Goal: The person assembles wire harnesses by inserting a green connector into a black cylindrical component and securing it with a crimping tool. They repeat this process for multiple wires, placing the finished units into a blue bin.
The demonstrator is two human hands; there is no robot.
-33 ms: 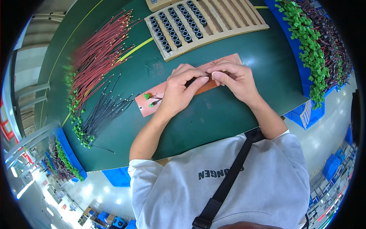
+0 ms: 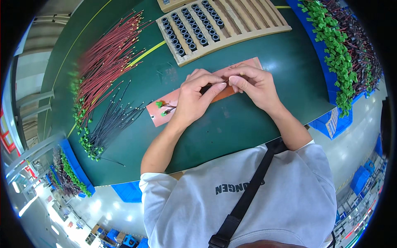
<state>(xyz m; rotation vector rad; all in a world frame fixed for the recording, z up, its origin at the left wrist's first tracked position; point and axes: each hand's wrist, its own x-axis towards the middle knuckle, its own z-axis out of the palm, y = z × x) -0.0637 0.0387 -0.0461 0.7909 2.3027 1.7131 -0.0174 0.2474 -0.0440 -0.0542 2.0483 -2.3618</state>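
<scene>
Left hand (image 2: 194, 99) and right hand (image 2: 254, 84) are meeting fingertip to fingertip over the pink mat (image 2: 159, 115), pinching something small and dark; wooden tray (image 2: 248, 25) is sitting beyond the mat.

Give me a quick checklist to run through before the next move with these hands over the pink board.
1. Both hands meet over the pink board: ok.
2. Left hand and right hand fingertips pinch together: ok.
3. What is pinched: cannot tell, too small and hidden.
4. Green connector lies on the board's left end: ok.
5. Red wires and black wires lie to the left: ok.
6. Wooden tray of black rings behind the hands: ok.
</scene>
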